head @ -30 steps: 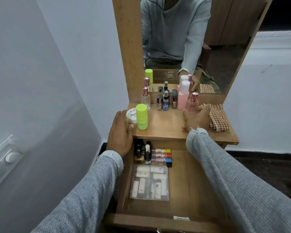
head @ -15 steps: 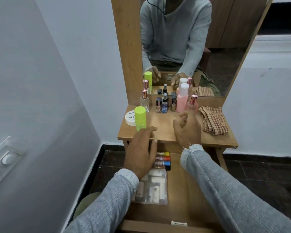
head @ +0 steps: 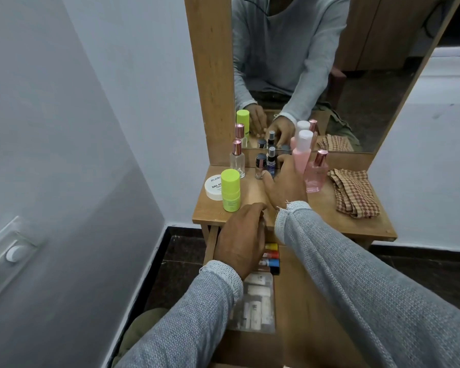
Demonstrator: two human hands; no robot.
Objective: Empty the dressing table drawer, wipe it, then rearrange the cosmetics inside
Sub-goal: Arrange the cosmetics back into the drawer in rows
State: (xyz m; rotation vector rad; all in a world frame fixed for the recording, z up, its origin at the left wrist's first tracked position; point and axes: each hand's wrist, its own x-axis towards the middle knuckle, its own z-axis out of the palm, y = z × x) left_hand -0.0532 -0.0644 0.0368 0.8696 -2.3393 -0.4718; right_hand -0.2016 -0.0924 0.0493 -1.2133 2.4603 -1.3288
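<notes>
The wooden drawer (head: 298, 301) stands pulled out under the dressing table top (head: 252, 193). It holds coloured tubes (head: 273, 257) at the back and a clear plastic case (head: 258, 301) of small white items. My left hand (head: 241, 240) hovers over the drawer's back left, at the table's front edge, fingers loosely bent, holding nothing visible. My right hand (head: 286, 181) reaches across the top to the small bottles by the mirror. Its fingers are stretched beside a nail polish bottle (head: 260, 166) and a blue spray bottle (head: 271, 162).
On the top stand a lime green bottle (head: 230, 189), a white jar (head: 213, 187), a clear perfume bottle (head: 237, 160), a tall pink bottle (head: 302, 152) and a pink perfume bottle (head: 316, 173). A checked cloth (head: 353, 192) lies at the right. A wall runs along the left.
My left hand moved from the table's left edge to above the back of the drawer. My right hand shifted left from the pink bottles to the small bottles.
</notes>
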